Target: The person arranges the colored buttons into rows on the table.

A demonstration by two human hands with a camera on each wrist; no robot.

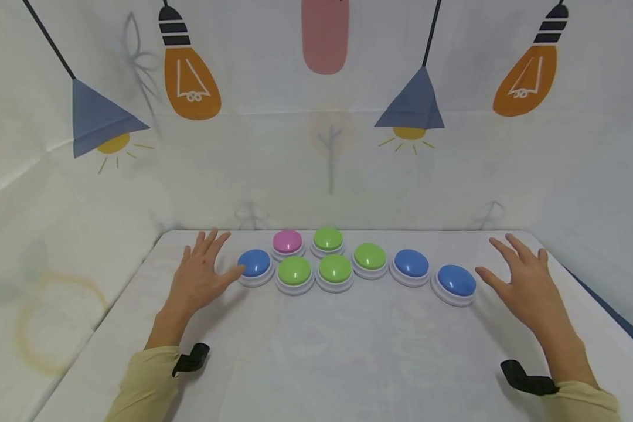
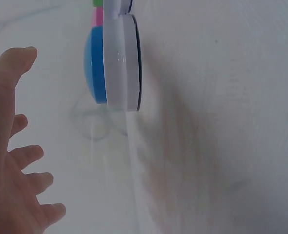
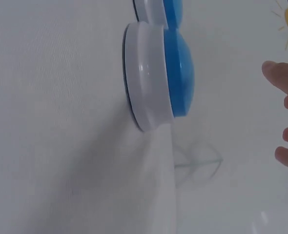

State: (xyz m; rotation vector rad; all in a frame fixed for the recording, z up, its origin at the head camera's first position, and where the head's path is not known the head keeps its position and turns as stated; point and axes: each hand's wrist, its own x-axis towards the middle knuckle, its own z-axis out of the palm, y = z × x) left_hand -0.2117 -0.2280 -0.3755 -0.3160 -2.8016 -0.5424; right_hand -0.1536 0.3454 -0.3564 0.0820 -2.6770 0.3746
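Several round push buttons with white bases stand grouped on the white table. At the left end is a blue button (image 1: 254,264), with a pink button (image 1: 287,242) behind it to the right. Several green buttons (image 1: 335,269) fill the middle. Two more blue buttons, an inner one (image 1: 411,264) and an outer one (image 1: 456,281), form the right end. My left hand (image 1: 199,281) hovers beside the leftmost blue button, fingers spread and thumb towards it. In the left wrist view a gap separates them. Over the table right of the outer blue button, my right hand (image 1: 530,287) is held with spread fingers, holding nothing.
The white table (image 1: 337,357) ends at a back edge just behind the buttons. A white cloth wall (image 1: 274,158) printed with lamps and bulbs rises behind it. Black wrist mounts (image 1: 527,380) stick out inward from both sleeves.
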